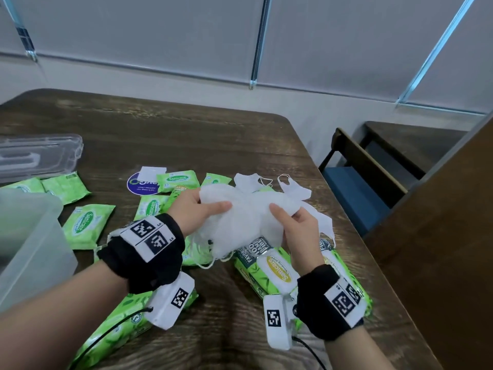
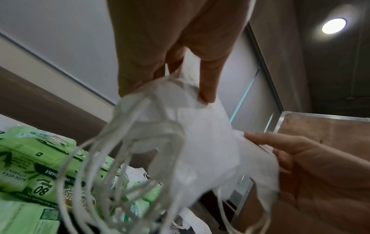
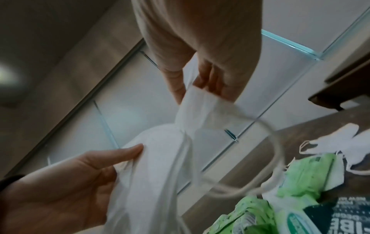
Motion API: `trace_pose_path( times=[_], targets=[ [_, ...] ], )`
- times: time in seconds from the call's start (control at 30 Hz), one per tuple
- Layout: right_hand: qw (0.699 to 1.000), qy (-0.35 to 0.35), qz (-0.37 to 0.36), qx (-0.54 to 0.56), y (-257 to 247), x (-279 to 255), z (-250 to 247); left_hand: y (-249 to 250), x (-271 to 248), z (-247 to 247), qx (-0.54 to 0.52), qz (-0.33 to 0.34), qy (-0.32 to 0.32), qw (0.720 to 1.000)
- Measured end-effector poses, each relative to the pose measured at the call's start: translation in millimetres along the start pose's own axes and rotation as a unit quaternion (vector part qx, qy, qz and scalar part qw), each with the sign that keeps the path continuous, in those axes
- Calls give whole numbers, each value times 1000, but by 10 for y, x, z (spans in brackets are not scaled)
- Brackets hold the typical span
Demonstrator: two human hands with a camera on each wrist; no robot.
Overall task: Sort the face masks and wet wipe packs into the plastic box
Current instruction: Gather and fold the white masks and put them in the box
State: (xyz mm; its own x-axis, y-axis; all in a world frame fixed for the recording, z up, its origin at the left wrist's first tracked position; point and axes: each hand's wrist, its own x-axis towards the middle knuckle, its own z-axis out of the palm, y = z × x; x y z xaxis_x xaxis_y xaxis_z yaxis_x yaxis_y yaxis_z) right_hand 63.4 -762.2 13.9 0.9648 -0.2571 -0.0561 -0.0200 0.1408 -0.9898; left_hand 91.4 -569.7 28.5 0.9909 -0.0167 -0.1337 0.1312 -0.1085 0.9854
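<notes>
Head view: left hand (image 1: 196,209) and right hand (image 1: 298,231) both pinch bunch of white face masks (image 1: 248,217), thumbs on top, held above table (image 1: 186,134). Wet wipe packs (image 1: 85,225) scattered beneath; plastic box (image 1: 32,236) at left edge, its lid (image 1: 40,156) behind. Left wrist view alone shows tangle of ear loops (image 2: 120,158) dangling. Right wrist view shows more masks (image 3: 340,142) lying on table; count in bunch blurred, perhaps several.
</notes>
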Motion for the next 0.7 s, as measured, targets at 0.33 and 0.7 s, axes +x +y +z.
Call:
trace_pose_path(
  times=[0.33,0.7],
  targets=[
    [963,-23,-89,-254,182,-177,434,-68,-98,288,204,61,44,976],
    [958,-73,-105,-258,388,-217,535,-152,-65,253,99,17,-25,995]
  ],
)
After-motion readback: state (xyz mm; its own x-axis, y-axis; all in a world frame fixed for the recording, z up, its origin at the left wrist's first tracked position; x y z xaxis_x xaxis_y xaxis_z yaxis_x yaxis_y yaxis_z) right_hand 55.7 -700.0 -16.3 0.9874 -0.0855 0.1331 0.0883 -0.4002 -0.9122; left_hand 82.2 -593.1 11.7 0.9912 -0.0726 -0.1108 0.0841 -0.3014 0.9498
